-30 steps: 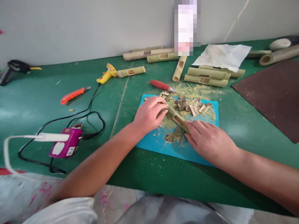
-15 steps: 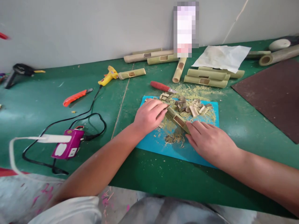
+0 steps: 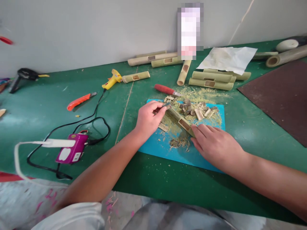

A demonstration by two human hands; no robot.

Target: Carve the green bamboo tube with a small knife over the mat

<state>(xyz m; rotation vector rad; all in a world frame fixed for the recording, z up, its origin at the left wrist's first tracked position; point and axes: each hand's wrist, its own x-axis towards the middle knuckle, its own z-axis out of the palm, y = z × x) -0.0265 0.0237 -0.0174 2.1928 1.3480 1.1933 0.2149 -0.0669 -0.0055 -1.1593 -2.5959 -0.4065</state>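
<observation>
Gripping a notched bamboo tube (image 3: pixel 176 116) over a blue mat (image 3: pixel 153 148), a person's right hand (image 3: pixel 213 140) clamps its fingers on the near end, while the left hand (image 3: pixel 149 118) pinches a small dark piece (image 3: pixel 167 105) at the far end, beside scattered chips (image 3: pixel 189 107)

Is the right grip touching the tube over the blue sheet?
Touching. The head view shows the right grip closed on the near end of the tube, its fingers overlapping the bamboo with no visible gap.
</observation>
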